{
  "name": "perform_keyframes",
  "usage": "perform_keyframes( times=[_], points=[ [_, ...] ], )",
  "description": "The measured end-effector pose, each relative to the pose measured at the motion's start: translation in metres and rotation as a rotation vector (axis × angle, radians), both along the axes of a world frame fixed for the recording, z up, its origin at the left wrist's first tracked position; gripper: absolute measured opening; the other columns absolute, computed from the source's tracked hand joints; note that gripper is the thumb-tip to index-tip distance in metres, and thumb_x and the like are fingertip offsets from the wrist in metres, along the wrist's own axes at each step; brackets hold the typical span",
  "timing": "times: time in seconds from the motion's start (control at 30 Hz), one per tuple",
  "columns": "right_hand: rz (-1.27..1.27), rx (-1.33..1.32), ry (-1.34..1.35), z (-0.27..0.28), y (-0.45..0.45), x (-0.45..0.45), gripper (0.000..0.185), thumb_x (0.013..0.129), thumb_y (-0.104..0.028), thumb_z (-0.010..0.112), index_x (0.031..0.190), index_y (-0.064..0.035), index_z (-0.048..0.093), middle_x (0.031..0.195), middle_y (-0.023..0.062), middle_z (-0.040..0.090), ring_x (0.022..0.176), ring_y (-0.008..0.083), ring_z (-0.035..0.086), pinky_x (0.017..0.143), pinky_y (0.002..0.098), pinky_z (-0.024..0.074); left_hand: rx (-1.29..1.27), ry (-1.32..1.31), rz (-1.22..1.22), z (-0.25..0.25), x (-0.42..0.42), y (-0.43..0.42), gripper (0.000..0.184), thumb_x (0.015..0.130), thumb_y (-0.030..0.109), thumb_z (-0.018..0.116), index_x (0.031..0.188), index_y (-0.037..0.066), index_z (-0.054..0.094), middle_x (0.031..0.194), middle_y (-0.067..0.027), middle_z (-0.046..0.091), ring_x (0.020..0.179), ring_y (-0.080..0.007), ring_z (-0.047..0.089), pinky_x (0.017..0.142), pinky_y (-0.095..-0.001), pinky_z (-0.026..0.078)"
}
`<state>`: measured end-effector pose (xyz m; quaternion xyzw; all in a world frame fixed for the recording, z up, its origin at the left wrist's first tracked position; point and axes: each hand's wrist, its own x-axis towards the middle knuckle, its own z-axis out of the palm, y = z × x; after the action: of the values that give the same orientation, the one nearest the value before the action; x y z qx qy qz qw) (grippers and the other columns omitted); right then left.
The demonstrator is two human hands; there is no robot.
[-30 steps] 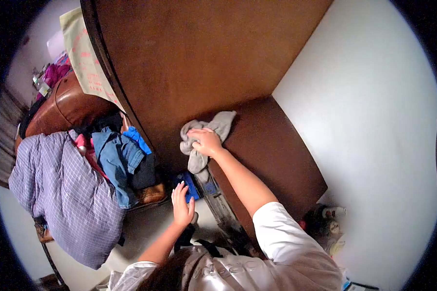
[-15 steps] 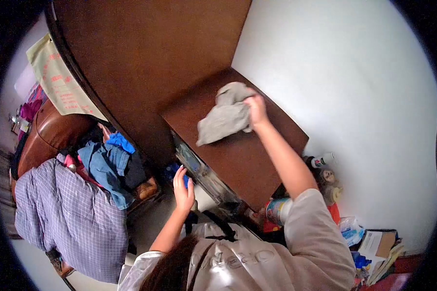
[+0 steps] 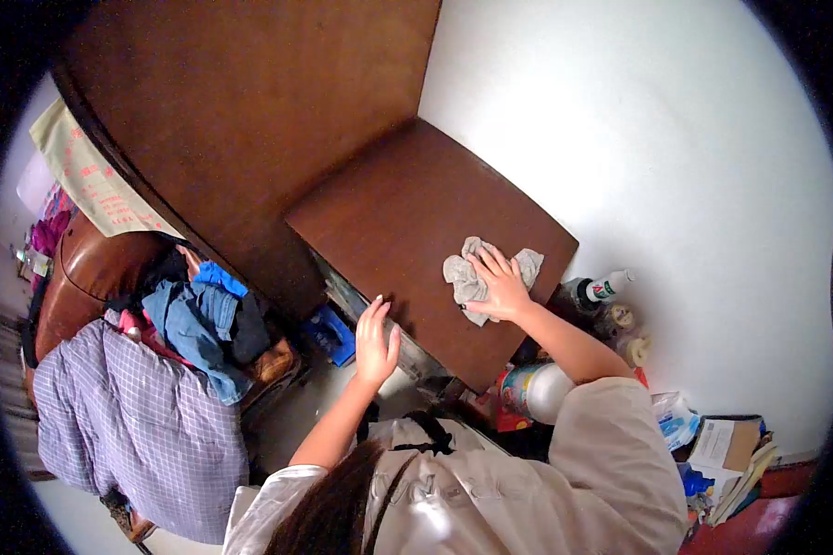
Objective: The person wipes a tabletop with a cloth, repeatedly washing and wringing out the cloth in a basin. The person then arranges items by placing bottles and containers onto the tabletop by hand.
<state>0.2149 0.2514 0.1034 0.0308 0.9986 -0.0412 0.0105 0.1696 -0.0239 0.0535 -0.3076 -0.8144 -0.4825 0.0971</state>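
A crumpled grey cloth (image 3: pixel 528 267) lies on the brown wooden surface (image 3: pixel 407 222), toward its right end. My right hand (image 3: pixel 500 285) presses flat on the cloth, its fingers spread over it and part of the cloth hidden beneath. My left hand (image 3: pixel 376 344) is raised near the front edge of the surface, its fingers apart and nothing in it.
A tall brown panel (image 3: pixel 250 92) rises behind the surface, with a white wall (image 3: pixel 639 139) on the right. Bottles (image 3: pixel 609 285) and a large white container (image 3: pixel 548 392) stand off the right end. Clothes (image 3: pixel 190 324) and a checked quilt (image 3: pixel 148 425) are piled left.
My right hand has moved the cloth from the surface's left part, across its back, to the right end near me. My left hand stays raised. The view has shifted to the right.
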Motion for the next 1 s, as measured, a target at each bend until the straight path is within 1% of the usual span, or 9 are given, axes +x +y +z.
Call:
perform_keyframes(
  times=[0.17,0.2,0.43,0.63,0.7,0.77,0.8,0.9,1.0],
  points=[
    [0.086,0.01,0.162,-0.024,0.01,-0.011,0.081,0.062,-0.055,0.062,0.131,-0.0184,0.04,0.137,0.0088,0.035,0.128,0.0284,0.027,0.095,0.05,0.0265,-0.029,0.067,0.073,0.001,-0.026,0.024,0.04,0.081,0.015,0.053,0.117,-0.001,0.045,0.125,-0.0202,0.043,0.116,-0.0366,0.041,0.099,-0.0444,0.03],
    [0.083,0.021,0.206,-0.027,0.012,-0.015,0.076,0.063,-0.053,0.061,0.127,-0.0148,0.045,0.133,0.0093,0.041,0.127,0.0277,0.03,0.094,0.0485,0.0276,-0.038,0.062,0.074,0.0,-0.029,0.029,0.04,0.08,0.015,0.053,0.117,0.0,0.045,0.125,-0.0193,0.043,0.116,-0.0362,0.04,0.1,-0.0458,0.028],
    [-0.238,0.046,0.249,-0.034,0.011,-0.134,0.069,0.07,-0.053,0.055,0.124,-0.0103,0.048,0.131,0.0091,0.044,0.124,0.0249,0.035,0.092,0.0433,0.0313,-0.065,0.02,0.039,-0.007,-0.03,0.014,0.04,0.079,0.013,0.055,0.116,0.0,0.046,0.125,-0.0182,0.044,0.118,-0.035,0.04,0.1,-0.0477,0.027],
    [-0.058,-0.007,0.347,-0.038,-0.061,-0.251,0.063,0.071,-0.053,0.055,0.119,-0.0124,0.051,0.125,0.0064,0.051,0.12,0.0222,0.04,0.088,0.0428,0.033,-0.082,-0.087,0.198,-0.017,-0.017,-0.032,0.039,0.077,0.01,0.054,0.114,0.0,0.047,0.123,-0.0191,0.045,0.116,-0.0365,0.041,0.1,-0.0475,0.028],
    [0.048,-0.018,0.447,-0.061,-0.099,-0.281,0.057,0.072,-0.05,0.054,0.117,-0.0141,0.052,0.121,0.0045,0.053,0.118,0.0211,0.041,0.085,0.0417,0.0338,-0.1,-0.105,0.251,-0.02,-0.017,-0.045,0.039,0.077,0.01,0.054,0.114,0.0,0.046,0.123,-0.0191,0.046,0.116,-0.0365,0.041,0.099,-0.0477,0.028],
    [0.159,-0.067,0.153,-0.033,-0.146,-0.283,0.052,0.081,-0.044,0.043,0.121,-0.0121,0.048,0.128,0.0063,0.048,0.123,0.0199,0.037,0.09,0.0417,0.0326,-0.113,-0.111,0.287,-0.023,-0.017,-0.056,0.04,0.077,0.01,0.053,0.115,0.0,0.046,0.122,-0.0191,0.046,0.116,-0.0365,0.041,0.099,-0.0478,0.028],
    [0.19,-0.071,0.212,-0.051,-0.16,-0.289,0.052,0.078,-0.043,0.047,0.119,-0.0114,0.05,0.127,0.0067,0.049,0.122,0.0195,0.038,0.091,0.0418,0.0334,-0.121,-0.113,0.295,-0.022,-0.018,-0.06,0.04,0.077,0.01,0.053,0.115,0.0,0.046,0.122,-0.019,0.046,0.115,-0.0363,0.042,0.099,-0.0477,0.028],
    [0.269,-0.215,0.35,-0.033,-0.178,-0.279,0.057,0.067,-0.045,0.059,0.11,-0.0077,0.057,0.119,0.0094,0.055,0.118,0.0224,0.044,0.093,0.0424,0.0337,-0.126,-0.108,0.314,-0.021,-0.018,-0.069,0.04,0.077,0.009,0.052,0.115,0.0,0.046,0.122,-0.0189,0.046,0.115,-0.0361,0.042,0.099,-0.0475,0.029],
    [0.408,-0.27,0.37,-0.039,-0.173,-0.264,0.058,0.061,-0.047,0.064,0.105,-0.0085,0.061,0.114,0.0101,0.058,0.114,0.0238,0.047,0.093,0.0424,0.034,-0.112,-0.079,0.315,-0.023,-0.019,-0.069,0.039,0.076,0.008,0.053,0.114,0.0,0.047,0.12,-0.0185,0.048,0.113,-0.0354,0.044,0.098,-0.0474,0.03]
  ],
)
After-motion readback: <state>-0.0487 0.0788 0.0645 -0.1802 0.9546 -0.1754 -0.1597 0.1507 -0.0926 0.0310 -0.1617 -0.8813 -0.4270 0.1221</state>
